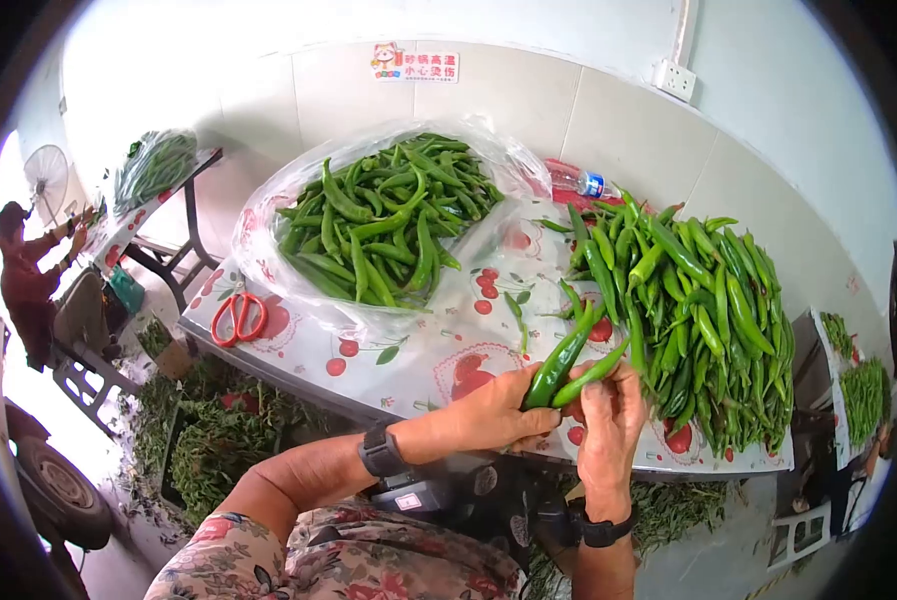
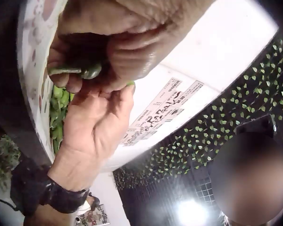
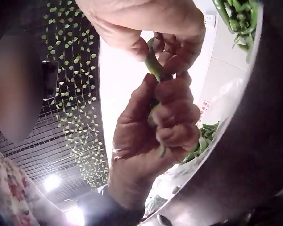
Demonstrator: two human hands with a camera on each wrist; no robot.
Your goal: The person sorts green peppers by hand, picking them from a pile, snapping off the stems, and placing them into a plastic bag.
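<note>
Just over the table's front edge, my left hand (image 1: 488,410) grips a dark green chili pepper (image 1: 560,362), its fingers curled round the lower end. A lighter green pepper (image 1: 598,374) slants up beside it, running from the left fingers across to the right. My right hand (image 1: 610,425) pinches this lighter pepper between thumb and fingers. Seen from the right wrist, a pepper (image 3: 153,65) bridges the two hands, and a thin stem pokes out below the left fingers (image 3: 172,115). From the left wrist, a pepper's stem end (image 2: 91,71) shows in the left palm.
Right of my hands lies a large heap of green peppers (image 1: 703,320). A clear plastic bag (image 1: 258,235) full of peppers stands at the back. Red-handled scissors (image 1: 238,318) lie at the left, a bottle (image 1: 578,182) by the wall. Plant cuttings (image 1: 218,450) cover the floor.
</note>
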